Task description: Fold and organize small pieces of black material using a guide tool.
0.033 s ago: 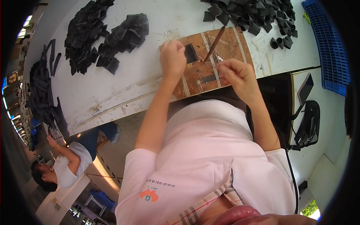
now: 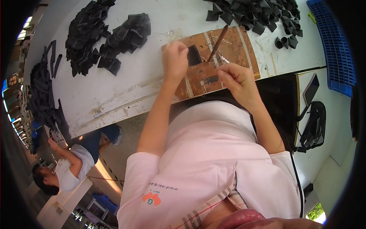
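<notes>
Across a workroom with a grey floor (image 2: 132, 131), a white table (image 2: 126, 89), scuffed and stained along its near edge. On it, a brown board (image 2: 233, 45); flat on the board, a black piece (image 2: 195, 55), squarish, just left of a brown rod (image 2: 218, 42). At the left edge of that piece, the left hand (image 2: 176, 59): fingers bent, thumb and index near each other; cannot tell about a firm grip. Nearer to the body and farther right, the right hand (image 2: 238, 78): thumb and index drawn in toward each other, other fingers curled; cannot tell about anything thin between the tips. Just beside those tips, a dark grey patch (image 2: 211, 79) on the board and a clear shiny scrap (image 2: 224, 59).

In the way between the hands, the rod, tilted up and to the right. Beyond the board, a heap of curled black pieces (image 2: 253, 13); to the left, a large heap (image 2: 85, 36) and a smaller heap (image 2: 129, 34) of flat black pieces; farther left, a pile of long black strips (image 2: 42, 89). At far right, a blue basket (image 2: 331, 45), a dark flat device (image 2: 312, 91) and a black bag (image 2: 316, 126). At lower left, a co-worker (image 2: 76, 164) in a white top.

By count: one board, one rod, one basket, one bag, one co-worker, two hands at work, four heaps of black material.
</notes>
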The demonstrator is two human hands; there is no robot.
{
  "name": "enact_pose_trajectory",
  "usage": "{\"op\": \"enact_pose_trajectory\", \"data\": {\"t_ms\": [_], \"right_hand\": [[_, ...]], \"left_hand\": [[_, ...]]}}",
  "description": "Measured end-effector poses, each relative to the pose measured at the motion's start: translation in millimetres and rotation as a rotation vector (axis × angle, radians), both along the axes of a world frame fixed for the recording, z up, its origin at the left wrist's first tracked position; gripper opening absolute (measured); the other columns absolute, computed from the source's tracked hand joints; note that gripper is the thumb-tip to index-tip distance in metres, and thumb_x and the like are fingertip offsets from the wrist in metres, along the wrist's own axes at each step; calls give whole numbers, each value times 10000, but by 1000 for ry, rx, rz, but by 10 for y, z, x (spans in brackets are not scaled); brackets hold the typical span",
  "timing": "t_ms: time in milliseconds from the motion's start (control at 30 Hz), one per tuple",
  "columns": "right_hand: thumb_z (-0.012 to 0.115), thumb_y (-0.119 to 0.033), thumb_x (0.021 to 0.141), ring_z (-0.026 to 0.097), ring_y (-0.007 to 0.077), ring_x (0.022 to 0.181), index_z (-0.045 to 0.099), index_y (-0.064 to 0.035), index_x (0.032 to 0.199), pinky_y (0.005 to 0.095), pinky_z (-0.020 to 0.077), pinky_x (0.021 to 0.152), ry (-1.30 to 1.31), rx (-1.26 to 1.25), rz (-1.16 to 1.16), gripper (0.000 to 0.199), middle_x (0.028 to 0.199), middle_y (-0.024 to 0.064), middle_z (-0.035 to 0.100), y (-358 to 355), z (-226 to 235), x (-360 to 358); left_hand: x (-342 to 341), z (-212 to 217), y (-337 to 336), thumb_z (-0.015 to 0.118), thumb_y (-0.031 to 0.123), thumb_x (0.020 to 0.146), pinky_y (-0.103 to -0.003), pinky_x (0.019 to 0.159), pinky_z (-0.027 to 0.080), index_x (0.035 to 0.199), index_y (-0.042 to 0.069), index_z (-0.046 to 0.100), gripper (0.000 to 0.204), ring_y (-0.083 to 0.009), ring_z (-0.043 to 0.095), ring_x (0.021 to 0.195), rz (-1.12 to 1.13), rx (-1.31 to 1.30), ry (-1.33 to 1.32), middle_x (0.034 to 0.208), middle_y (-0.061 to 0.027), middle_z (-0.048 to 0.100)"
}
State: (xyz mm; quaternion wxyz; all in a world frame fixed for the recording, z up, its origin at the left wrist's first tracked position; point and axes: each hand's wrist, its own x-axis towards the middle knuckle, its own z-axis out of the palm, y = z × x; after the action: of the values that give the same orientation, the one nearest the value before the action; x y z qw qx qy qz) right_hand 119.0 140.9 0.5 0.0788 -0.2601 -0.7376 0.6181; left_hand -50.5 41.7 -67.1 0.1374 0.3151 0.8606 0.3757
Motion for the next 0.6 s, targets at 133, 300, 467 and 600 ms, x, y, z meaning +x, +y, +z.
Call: {"op": "enact_pose_trajectory", "data": {"t_ms": [133,300,467,600], "right_hand": [[642,-202,774,490,106,547,551,42,981,245,424,516,25,274,-30,333,679,72,556,-118,-35,-79],[682,-187,723,483,147,514,573,18,827,267,396,479,67,86,10,254,634,78,530,-230,4,-109],[652,-92,704,521,258,530,564,-27,716,323,397,453,137,595,-97,110,652,87,548,-308,-29,-128],[650,-89,692,535,243,540,549,-54,729,339,408,457,117,790,-66,114,658,71,526,-283,-81,-102]], "left_hand": [[181,354,-216,596,105,807,-172,565,388,835,42,534,92,-38,499,644,-54,379,-795,724,25,548],[446,490,-307,562,51,814,-194,558,409,851,15,522,66,-69,508,652,-69,504,-847,744,-16,552],[654,566,-273,573,80,815,-168,523,379,915,24,517,127,-49,486,622,187,637,-710,756,5,525],[638,717,-308,608,113,783,-167,469,353,870,21,535,146,-43,458,556,153,594,-890,697,6,522]]}}
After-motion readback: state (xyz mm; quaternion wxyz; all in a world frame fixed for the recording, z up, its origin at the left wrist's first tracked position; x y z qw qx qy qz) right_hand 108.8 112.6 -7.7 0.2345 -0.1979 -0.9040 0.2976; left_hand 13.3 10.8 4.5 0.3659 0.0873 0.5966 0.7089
